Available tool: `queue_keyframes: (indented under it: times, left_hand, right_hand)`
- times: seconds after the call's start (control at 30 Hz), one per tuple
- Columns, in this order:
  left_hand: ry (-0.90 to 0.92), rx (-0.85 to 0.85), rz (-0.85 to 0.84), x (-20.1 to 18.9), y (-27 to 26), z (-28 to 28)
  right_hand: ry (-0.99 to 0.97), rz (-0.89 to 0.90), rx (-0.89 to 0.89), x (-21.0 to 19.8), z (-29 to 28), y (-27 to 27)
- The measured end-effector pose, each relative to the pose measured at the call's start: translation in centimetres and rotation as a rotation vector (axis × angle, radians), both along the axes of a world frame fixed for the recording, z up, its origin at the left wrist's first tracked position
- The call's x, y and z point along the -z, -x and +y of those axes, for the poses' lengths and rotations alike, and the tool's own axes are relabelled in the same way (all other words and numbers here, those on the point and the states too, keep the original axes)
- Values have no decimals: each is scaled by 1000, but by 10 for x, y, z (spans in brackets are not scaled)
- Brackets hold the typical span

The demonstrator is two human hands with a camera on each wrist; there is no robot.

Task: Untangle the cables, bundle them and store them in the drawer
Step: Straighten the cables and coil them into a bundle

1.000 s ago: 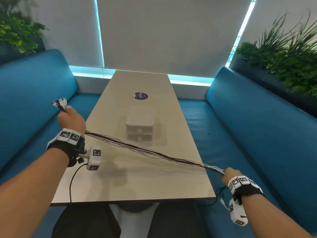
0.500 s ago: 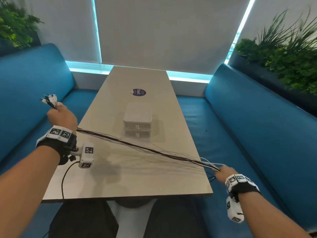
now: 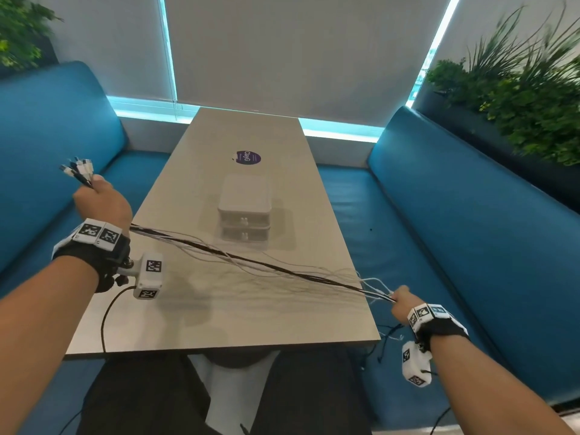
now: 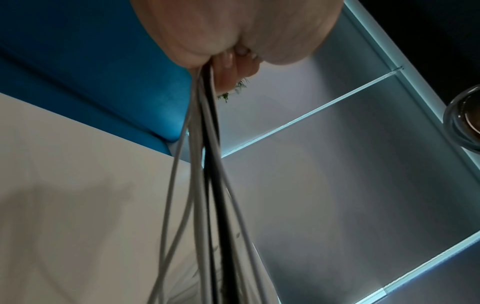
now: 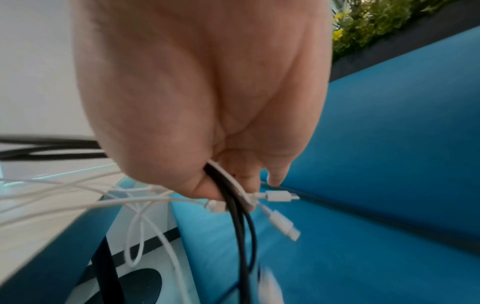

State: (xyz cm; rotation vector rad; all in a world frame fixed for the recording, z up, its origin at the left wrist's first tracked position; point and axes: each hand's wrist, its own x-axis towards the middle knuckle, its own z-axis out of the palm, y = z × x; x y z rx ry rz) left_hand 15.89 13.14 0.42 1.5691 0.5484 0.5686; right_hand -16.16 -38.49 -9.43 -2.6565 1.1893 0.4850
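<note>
Nearest, off the table's (image 3: 219, 324) near right corner, the right hand (image 3: 403, 304) is fisted around the far ends of the cables (image 3: 251, 262); the right wrist view shows black and white leads pinched under the thumb, white connector plugs (image 5: 281, 195) sticking out past the fingers (image 5: 275, 176), and a few loose white loops hanging below the table edge. From there the cable strand runs taut and low across the near part of the table toward its left edge, mostly lying parallel with some thin white leads straying from the dark core. The left hand (image 3: 103, 204), raised beyond the left edge over the blue bench seat (image 3: 47, 215), is clamped on the other end, a bunch of plugs (image 3: 77, 169) fanning out above the fist. Farther along the table's middle stands the small white two-drawer box (image 3: 244, 211), both drawers shut. As I judge it, the untangling is largely done; gathering the stray ends, coiling the bundle, opening a drawer and stowing it all remain
</note>
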Motion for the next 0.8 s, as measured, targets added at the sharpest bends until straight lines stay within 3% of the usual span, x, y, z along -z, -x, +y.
queue_keyframes:
  times: [0.23, 0.4, 0.53, 0.67, 0.8]
  left_hand:
    - [7, 24, -13, 1, 6, -3]
    - [6, 20, -25, 4, 5, -2]
    - [-13, 21, 7, 3, 8, -2]
    - [-52, 57, 6, -11, 27, -15]
    - [-109, 73, 0, -11, 32, -17]
  right_hand:
    - [46, 29, -133, -6, -3, 2]
    - [63, 5, 31, 1, -3, 5]
    - [134, 18, -66, 0, -5, 3]
    - [85, -91, -101, 3, -12, 3]
    - [50, -9, -141, -9, -7, 3]
